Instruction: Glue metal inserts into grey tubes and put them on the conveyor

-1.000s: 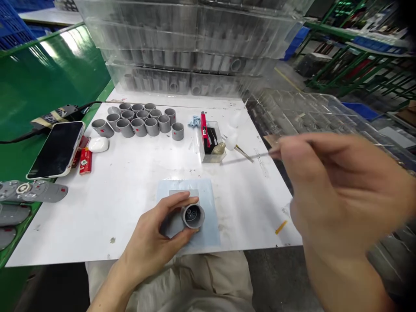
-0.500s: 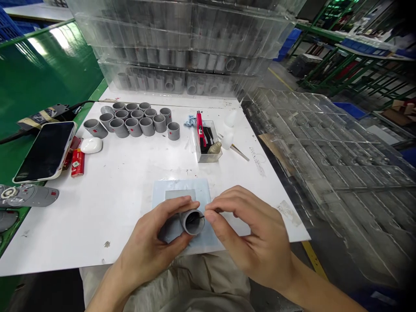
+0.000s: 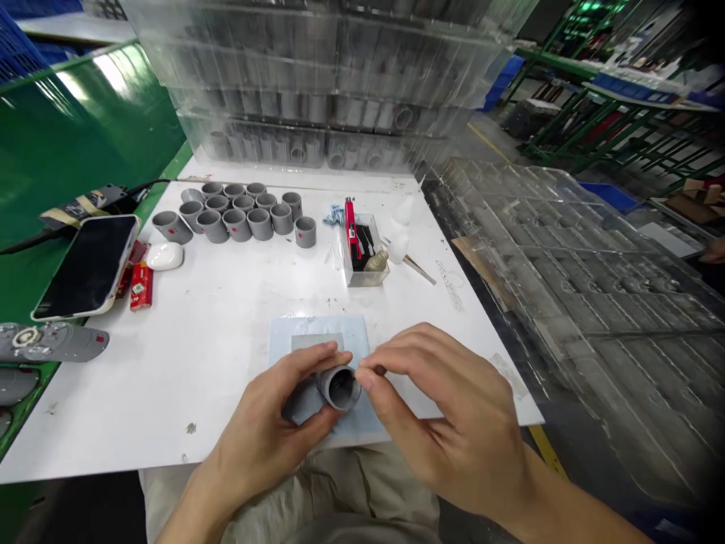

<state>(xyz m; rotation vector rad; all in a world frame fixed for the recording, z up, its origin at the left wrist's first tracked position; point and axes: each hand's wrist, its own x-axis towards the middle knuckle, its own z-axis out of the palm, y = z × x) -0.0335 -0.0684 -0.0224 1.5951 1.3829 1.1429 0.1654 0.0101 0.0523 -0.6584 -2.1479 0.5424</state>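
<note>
A grey cylindrical sleeve lies on its side in my left hand, its open end turned toward me and to the right. Thumb and fingers wrap it from both sides. My right hand pinches a thin dark stick-like tool at the sleeve's mouth. The tool's far end goes into the opening, and its exact kind is hidden by my fingers. Beneath both hands lies a light blue cloth with a grey flat plate on it.
Several grey sleeves stand in a group at the back left. A small clear box holds a red cutter. Tweezers lie beside it. A phone rests at left. Stacked clear trays stand behind; more trays lie right.
The view has shifted slightly. My left hand still holds the sleeve, while the tool in my right hand has changed angle a little at the opening.
</note>
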